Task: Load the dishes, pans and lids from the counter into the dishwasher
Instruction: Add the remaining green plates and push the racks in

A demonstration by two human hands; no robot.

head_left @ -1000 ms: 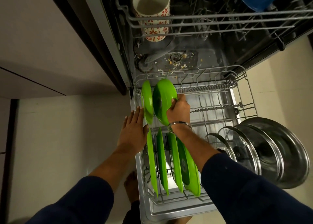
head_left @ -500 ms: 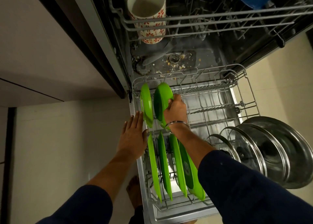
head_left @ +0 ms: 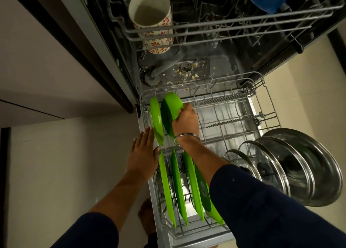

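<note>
Bowl (head_left: pixel 171 113), gripped by right hand (head_left: pixel 185 121), is being slotted into lower rack (head_left: pixel 269 105)'s rear; left hand (head_left: pixel 143 154), fingers straight, apparently steadies neighbouring plate (head_left: pixel 156 122); release is needed next.

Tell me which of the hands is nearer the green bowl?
Right. The right hand grips the green bowl at its rim; the left hand rests open beside the neighbouring green plate.
</note>
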